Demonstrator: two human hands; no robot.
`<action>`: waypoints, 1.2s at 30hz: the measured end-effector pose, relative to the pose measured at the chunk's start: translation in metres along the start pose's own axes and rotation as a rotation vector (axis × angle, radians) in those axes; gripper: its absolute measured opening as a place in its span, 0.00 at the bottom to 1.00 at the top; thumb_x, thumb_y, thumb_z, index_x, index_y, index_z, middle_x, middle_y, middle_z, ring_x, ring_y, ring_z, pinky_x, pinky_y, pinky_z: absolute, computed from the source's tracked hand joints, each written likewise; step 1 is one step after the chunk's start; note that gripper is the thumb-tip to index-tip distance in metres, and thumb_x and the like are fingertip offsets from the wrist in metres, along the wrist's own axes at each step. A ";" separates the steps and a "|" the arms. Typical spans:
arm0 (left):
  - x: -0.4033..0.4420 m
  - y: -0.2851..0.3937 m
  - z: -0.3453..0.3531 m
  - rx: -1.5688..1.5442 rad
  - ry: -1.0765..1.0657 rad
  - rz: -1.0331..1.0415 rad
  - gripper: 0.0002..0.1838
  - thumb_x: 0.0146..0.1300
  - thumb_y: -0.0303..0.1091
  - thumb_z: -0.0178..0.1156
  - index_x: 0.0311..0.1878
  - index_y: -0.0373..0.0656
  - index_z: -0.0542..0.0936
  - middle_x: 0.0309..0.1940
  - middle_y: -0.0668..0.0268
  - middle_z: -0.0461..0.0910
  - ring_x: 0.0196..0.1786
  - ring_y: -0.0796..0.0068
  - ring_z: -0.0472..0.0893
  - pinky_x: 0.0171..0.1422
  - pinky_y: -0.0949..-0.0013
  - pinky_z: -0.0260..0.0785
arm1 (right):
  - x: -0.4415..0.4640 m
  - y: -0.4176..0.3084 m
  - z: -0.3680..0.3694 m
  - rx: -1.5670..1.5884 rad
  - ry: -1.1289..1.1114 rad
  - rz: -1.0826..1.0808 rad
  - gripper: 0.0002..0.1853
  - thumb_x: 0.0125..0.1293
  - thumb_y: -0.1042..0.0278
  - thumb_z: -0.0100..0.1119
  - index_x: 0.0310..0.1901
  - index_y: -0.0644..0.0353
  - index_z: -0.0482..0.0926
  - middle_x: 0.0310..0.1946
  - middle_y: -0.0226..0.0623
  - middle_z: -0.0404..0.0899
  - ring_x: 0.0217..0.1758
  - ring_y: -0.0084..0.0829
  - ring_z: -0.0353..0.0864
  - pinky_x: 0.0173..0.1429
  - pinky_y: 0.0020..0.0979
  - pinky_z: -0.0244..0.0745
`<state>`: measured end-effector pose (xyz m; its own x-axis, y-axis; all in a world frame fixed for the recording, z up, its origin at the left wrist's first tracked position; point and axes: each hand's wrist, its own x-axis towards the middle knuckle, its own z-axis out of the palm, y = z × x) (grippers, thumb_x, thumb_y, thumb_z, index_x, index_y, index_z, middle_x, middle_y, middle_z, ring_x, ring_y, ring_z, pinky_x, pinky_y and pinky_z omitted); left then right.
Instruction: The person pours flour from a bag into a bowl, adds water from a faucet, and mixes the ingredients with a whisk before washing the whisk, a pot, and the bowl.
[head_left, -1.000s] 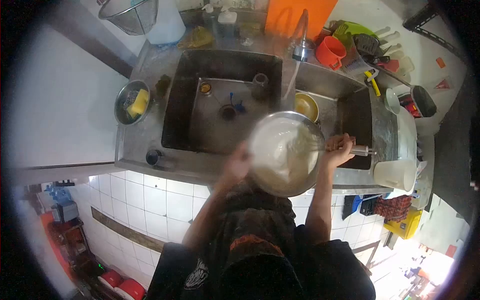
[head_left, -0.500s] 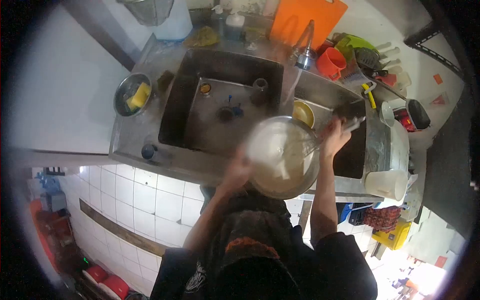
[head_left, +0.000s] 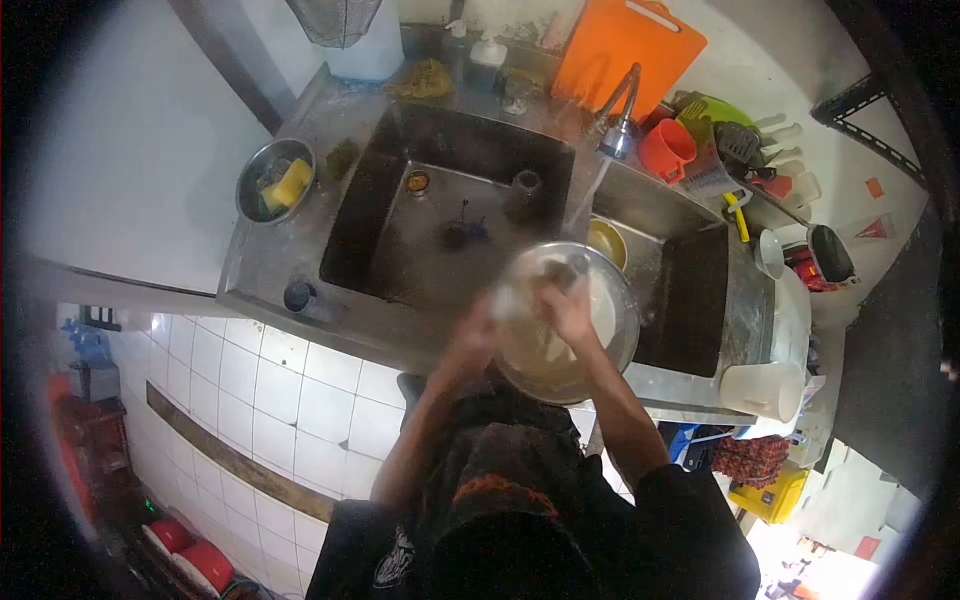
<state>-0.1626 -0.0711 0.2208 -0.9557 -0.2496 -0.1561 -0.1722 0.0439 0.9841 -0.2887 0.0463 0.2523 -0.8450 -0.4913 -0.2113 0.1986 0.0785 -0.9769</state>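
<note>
Evidently holding a metal bowl [head_left: 627, 335] of pale mixture [head_left: 603, 308] by its left rim in the blurred left hand [head_left: 476, 325], over the near edge of the worktop [head_left: 262, 255], clasping a blurred whisk [head_left: 577, 265] in the right hand [head_left: 568, 312], above the mixture, grip closed.

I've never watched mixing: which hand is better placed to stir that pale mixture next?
Probably the right hand: over the mixture, it seems to grip the whisk; the left hand seems to steady the bowl.
</note>
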 end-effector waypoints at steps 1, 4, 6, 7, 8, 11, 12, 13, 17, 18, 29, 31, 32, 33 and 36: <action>0.001 -0.004 0.001 -0.003 0.007 0.005 0.32 0.65 0.36 0.48 0.70 0.40 0.52 0.64 0.48 0.62 0.65 0.57 0.65 0.67 0.62 0.56 | -0.004 0.002 -0.020 -0.110 -0.012 -0.092 0.13 0.56 0.69 0.59 0.41 0.65 0.72 0.24 0.29 0.72 0.21 0.19 0.67 0.23 0.25 0.64; -0.001 -0.019 0.006 0.048 0.071 -0.062 0.31 0.66 0.37 0.48 0.70 0.40 0.52 0.64 0.48 0.62 0.64 0.57 0.66 0.67 0.62 0.56 | 0.005 -0.012 -0.057 0.231 0.318 -0.272 0.06 0.57 0.71 0.54 0.28 0.61 0.69 0.15 0.27 0.65 0.13 0.18 0.63 0.15 0.23 0.58; 0.002 -0.029 0.007 0.095 0.080 -0.084 0.31 0.66 0.37 0.48 0.70 0.40 0.53 0.64 0.48 0.62 0.65 0.57 0.65 0.68 0.62 0.56 | 0.024 -0.032 -0.085 0.186 0.374 -0.374 0.10 0.59 0.70 0.55 0.23 0.59 0.67 0.15 0.27 0.66 0.13 0.17 0.62 0.15 0.23 0.54; 0.001 -0.020 0.006 0.095 0.078 -0.082 0.31 0.66 0.37 0.48 0.70 0.40 0.53 0.64 0.48 0.62 0.65 0.57 0.65 0.68 0.62 0.56 | 0.039 -0.042 -0.089 0.163 0.471 -0.369 0.11 0.59 0.70 0.55 0.21 0.58 0.67 0.14 0.26 0.65 0.13 0.17 0.62 0.15 0.23 0.53; -0.001 -0.001 0.004 -0.073 0.039 -0.113 0.31 0.66 0.37 0.49 0.70 0.40 0.53 0.64 0.48 0.62 0.65 0.57 0.65 0.68 0.62 0.55 | 0.053 -0.051 -0.091 0.140 0.570 -0.365 0.13 0.59 0.70 0.55 0.19 0.57 0.66 0.14 0.25 0.65 0.13 0.17 0.61 0.15 0.23 0.52; 0.001 0.000 0.003 -0.143 -0.003 -0.092 0.31 0.66 0.36 0.50 0.70 0.40 0.53 0.65 0.49 0.61 0.65 0.57 0.65 0.69 0.62 0.55 | 0.093 -0.059 -0.077 0.116 0.535 -0.374 0.13 0.59 0.69 0.55 0.19 0.56 0.66 0.12 0.23 0.64 0.13 0.17 0.61 0.16 0.23 0.53; 0.001 -0.004 0.002 -0.048 -0.002 -0.045 0.31 0.66 0.36 0.50 0.70 0.40 0.53 0.65 0.49 0.61 0.65 0.57 0.65 0.68 0.62 0.55 | 0.110 -0.051 -0.070 0.102 0.520 -0.407 0.14 0.59 0.68 0.55 0.18 0.55 0.66 0.12 0.24 0.64 0.12 0.17 0.61 0.15 0.23 0.53; 0.000 -0.004 0.002 -0.045 0.004 -0.039 0.31 0.66 0.36 0.50 0.70 0.40 0.53 0.65 0.49 0.61 0.65 0.57 0.65 0.68 0.62 0.55 | 0.120 -0.047 -0.057 0.087 0.504 -0.441 0.16 0.60 0.67 0.56 0.17 0.55 0.65 0.12 0.25 0.64 0.11 0.17 0.61 0.14 0.24 0.53; -0.002 0.005 0.000 -0.003 0.039 -0.071 0.31 0.66 0.34 0.50 0.70 0.42 0.53 0.66 0.50 0.60 0.68 0.56 0.61 0.70 0.61 0.52 | 0.112 -0.027 0.001 0.035 0.192 -0.302 0.12 0.58 0.68 0.57 0.19 0.57 0.70 0.12 0.22 0.64 0.12 0.17 0.62 0.15 0.23 0.54; -0.004 0.008 -0.001 -0.006 0.015 -0.100 0.31 0.66 0.35 0.49 0.70 0.42 0.53 0.67 0.50 0.59 0.69 0.56 0.60 0.71 0.61 0.51 | 0.097 -0.024 0.012 -0.029 0.140 -0.289 0.10 0.57 0.69 0.58 0.20 0.58 0.71 0.13 0.23 0.66 0.13 0.17 0.62 0.15 0.23 0.56; 0.003 -0.016 0.004 -0.003 0.050 -0.088 0.30 0.67 0.36 0.50 0.69 0.40 0.55 0.66 0.53 0.61 0.68 0.59 0.61 0.70 0.62 0.53 | 0.014 -0.003 -0.078 0.045 0.300 -0.336 0.07 0.63 0.69 0.54 0.30 0.61 0.69 0.18 0.28 0.68 0.18 0.19 0.64 0.18 0.24 0.59; -0.002 0.002 0.002 -0.030 0.040 -0.097 0.29 0.67 0.36 0.50 0.69 0.41 0.56 0.66 0.53 0.62 0.68 0.59 0.62 0.70 0.62 0.53 | 0.035 -0.007 -0.083 0.212 0.444 -0.421 0.07 0.61 0.69 0.52 0.27 0.57 0.67 0.15 0.26 0.62 0.15 0.18 0.60 0.17 0.24 0.55; -0.004 0.010 0.002 -0.035 0.043 -0.130 0.29 0.67 0.35 0.51 0.68 0.41 0.57 0.66 0.53 0.62 0.67 0.60 0.62 0.70 0.62 0.53 | 0.040 -0.007 -0.083 0.382 0.582 -0.509 0.09 0.59 0.69 0.50 0.23 0.53 0.64 0.12 0.24 0.57 0.12 0.18 0.57 0.15 0.24 0.50; -0.005 0.014 0.001 -0.039 0.050 -0.160 0.29 0.66 0.35 0.51 0.68 0.40 0.57 0.66 0.53 0.62 0.67 0.60 0.62 0.69 0.63 0.54 | 0.041 0.003 -0.082 0.387 0.579 -0.510 0.09 0.59 0.69 0.50 0.23 0.53 0.64 0.12 0.24 0.57 0.12 0.18 0.57 0.15 0.24 0.50; 0.004 -0.022 0.005 -0.146 0.051 -0.165 0.29 0.66 0.33 0.52 0.68 0.40 0.57 0.65 0.53 0.62 0.66 0.61 0.63 0.69 0.63 0.54 | 0.028 0.020 -0.078 0.780 0.121 -0.142 0.11 0.62 0.66 0.48 0.23 0.57 0.63 0.12 0.28 0.62 0.11 0.19 0.56 0.15 0.26 0.52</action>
<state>-0.1642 -0.0686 0.1980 -0.9034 -0.2907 -0.3152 -0.2852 -0.1415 0.9480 -0.3470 0.1021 0.2242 -0.9274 -0.3500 -0.1320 0.3370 -0.6287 -0.7008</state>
